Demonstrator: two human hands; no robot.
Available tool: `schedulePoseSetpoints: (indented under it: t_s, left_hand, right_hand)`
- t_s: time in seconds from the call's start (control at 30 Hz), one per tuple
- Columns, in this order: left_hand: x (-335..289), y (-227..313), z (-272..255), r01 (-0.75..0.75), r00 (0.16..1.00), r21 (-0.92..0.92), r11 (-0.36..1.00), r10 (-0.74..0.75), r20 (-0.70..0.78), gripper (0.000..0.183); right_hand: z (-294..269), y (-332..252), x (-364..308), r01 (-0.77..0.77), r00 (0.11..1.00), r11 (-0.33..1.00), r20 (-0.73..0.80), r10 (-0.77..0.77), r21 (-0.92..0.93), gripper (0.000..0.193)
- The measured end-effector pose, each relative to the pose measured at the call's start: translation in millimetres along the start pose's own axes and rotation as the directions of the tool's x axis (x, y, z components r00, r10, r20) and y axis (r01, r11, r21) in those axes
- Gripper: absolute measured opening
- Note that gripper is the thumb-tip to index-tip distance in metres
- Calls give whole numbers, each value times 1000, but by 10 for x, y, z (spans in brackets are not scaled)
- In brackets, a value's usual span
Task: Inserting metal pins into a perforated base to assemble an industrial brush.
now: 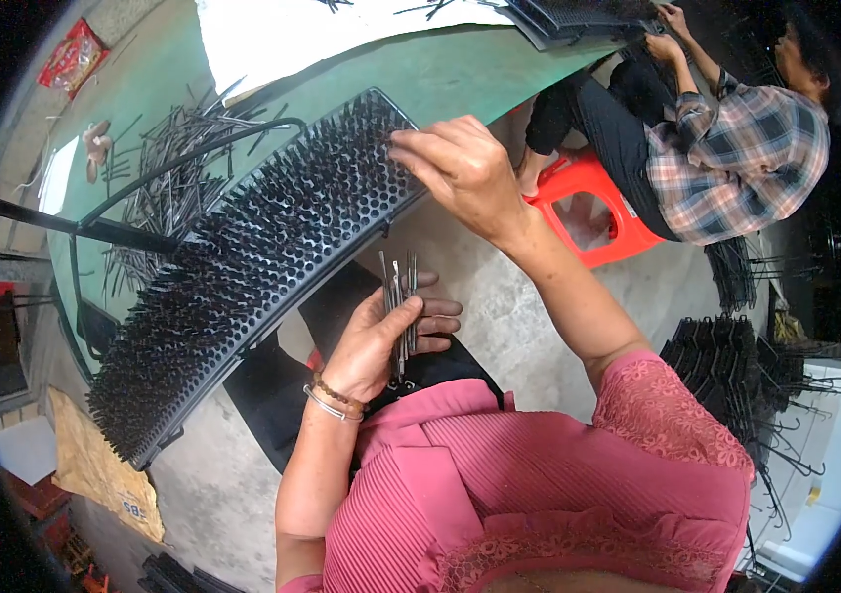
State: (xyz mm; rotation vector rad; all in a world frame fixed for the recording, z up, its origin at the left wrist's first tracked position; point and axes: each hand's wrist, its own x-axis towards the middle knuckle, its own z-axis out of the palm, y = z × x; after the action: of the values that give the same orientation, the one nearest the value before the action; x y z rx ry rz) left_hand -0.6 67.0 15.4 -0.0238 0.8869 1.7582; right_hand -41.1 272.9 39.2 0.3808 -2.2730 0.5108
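Observation:
A long black rack (332,252), full of small round holes, lies at a slant in front of me. Short dark rods (243,237) stand upright in most of it, while rows of bare holes show along its near right edge. My left hand (381,331), with bracelets at the wrist, is closed around several thin metal rods (401,296) just below the rack. At the rack's upper right end my right hand (465,173) pinches with thumb and fingers; whatever is between the fingertips is too small to make out.
Loose rods (178,163) lie heaped on the green tabletop (420,84) behind the rack. A black metal frame (124,232) crosses the left side. To the right, another person (737,158) sits on a red stool (588,203), hands at a second rack (579,20). Hooked racks (717,366) stand lower right.

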Motion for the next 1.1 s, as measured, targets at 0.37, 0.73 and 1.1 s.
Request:
schedulePoseSetpoints:
  t_s: [0.37,0.73,1.1]
  left_hand:
    - [-28,13,15,-5,1000,20,1000,5,15,36]
    - [2,88,79,-36,998,53,998,33,46,37]
    - [18,32,53,-13,1000,62,998,14,-10,35]
  right_hand:
    - [-14,17,-60,-12,1000,999,6,12,33,19]
    - [-200,32,-100,-320,939,918,208,275,232,15]
    - [-70,101,-143,-132,975,989,189,116,74,10]
